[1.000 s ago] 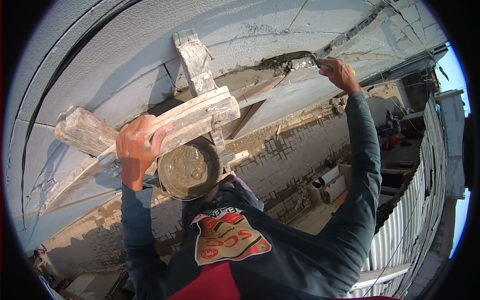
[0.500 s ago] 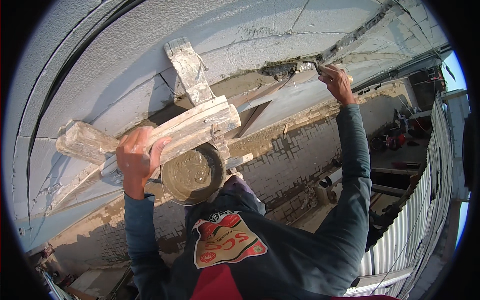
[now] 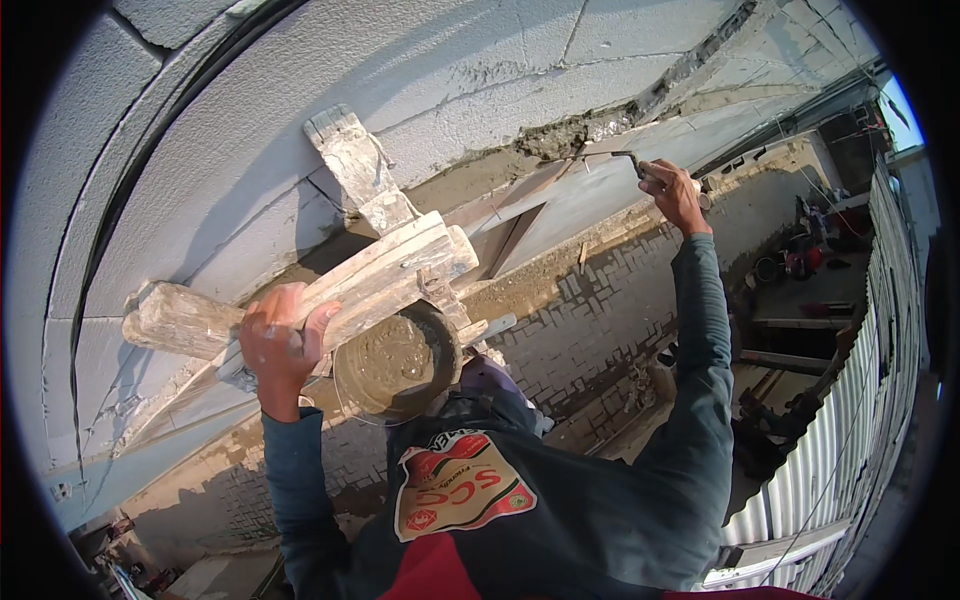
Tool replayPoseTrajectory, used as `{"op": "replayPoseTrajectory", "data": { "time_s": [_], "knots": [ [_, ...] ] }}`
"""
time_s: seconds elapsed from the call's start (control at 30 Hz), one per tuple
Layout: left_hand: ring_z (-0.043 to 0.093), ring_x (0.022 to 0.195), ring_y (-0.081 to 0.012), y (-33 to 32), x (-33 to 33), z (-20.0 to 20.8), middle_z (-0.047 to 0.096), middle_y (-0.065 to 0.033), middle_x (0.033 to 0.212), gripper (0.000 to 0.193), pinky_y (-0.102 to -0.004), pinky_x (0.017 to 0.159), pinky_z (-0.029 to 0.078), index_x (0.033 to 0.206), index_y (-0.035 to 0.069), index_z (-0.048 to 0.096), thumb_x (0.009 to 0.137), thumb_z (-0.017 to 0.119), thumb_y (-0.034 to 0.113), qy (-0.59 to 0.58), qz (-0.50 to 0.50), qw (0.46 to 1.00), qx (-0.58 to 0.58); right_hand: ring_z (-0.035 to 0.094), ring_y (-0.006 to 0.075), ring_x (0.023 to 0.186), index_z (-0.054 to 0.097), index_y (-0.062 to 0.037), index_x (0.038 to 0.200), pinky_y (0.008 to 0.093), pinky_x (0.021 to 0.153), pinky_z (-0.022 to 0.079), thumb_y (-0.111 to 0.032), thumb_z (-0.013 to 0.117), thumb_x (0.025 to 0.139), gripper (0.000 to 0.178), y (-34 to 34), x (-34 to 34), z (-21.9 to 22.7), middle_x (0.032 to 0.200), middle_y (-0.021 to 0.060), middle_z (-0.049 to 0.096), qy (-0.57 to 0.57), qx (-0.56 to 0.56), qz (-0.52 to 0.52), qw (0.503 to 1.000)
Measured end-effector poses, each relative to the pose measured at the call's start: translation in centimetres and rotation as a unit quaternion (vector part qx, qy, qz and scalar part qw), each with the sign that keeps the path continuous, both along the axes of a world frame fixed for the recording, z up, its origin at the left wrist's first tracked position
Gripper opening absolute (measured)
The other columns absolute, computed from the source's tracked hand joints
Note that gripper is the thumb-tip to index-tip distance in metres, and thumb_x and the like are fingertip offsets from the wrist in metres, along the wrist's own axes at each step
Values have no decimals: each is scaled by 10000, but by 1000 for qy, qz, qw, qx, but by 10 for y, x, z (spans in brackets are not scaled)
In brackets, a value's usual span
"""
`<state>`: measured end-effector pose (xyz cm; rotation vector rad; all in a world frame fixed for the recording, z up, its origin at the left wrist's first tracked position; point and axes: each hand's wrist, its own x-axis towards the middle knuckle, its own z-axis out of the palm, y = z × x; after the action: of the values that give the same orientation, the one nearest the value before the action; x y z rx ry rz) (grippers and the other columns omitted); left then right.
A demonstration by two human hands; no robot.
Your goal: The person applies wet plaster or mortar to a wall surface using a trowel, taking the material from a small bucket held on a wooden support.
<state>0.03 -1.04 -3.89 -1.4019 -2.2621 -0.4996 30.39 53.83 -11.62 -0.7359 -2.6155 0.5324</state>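
Note:
My left hand (image 3: 282,338) is closed round a mortar-stained wooden plank (image 3: 385,270), fingers over its top and thumb along the near side. Just below that plank hangs a round bucket (image 3: 448,350) holding wet grey mortar (image 3: 392,362). Out to the right, my right hand (image 3: 676,195) grips a trowel (image 3: 627,157) by its handle. The trowel's blade shows nearly edge-on, pointing left toward the wall. Close to the blade, rough wet mortar (image 3: 570,138) fills a strip along the lower edge of the block wall (image 3: 440,90).
Two short timbers, an upper one (image 3: 350,160) and a left one (image 3: 178,318), run from the plank to the wall. Far below lies a paved ground (image 3: 590,310). Corrugated metal sheeting (image 3: 830,450) stands at the right. A dark cable (image 3: 100,230) runs down the wall.
My right hand has drawn the trowel slightly down and away from the mortar strip, so its blade now shows. My left hand keeps its hold on the plank. The whole view has shifted slightly.

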Motion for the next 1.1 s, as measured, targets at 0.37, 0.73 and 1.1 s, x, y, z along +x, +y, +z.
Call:
{"op": "replayPoseTrajectory", "data": {
  "time_s": [0.37,0.73,1.1],
  "knots": [
    [674,800,-390,7,4,10,701,-192,892,397,-450,731,526,994,8,697,817,791,351,20,-22,999,31,627,303,931,694,-88,1006,415,844,396,-154,724,815,204,16,-20,63,895,84,642,-76,145,43,986],
    [653,732,-367,17,12,24,689,-159,828,402,-426,657,492,934,8,698,800,807,370,-16,0,1000,20,644,286,935,730,-104,1024,406,880,407,-154,749,782,248,43,-33,78,916,74,668,-82,201,51,975],
    [654,740,-361,14,8,17,692,-160,839,405,-418,668,490,935,9,696,801,807,375,2,-8,999,35,636,325,946,735,-86,1064,430,880,428,-153,749,781,290,70,-33,62,960,90,673,-110,171,10,979]
  ]
}}
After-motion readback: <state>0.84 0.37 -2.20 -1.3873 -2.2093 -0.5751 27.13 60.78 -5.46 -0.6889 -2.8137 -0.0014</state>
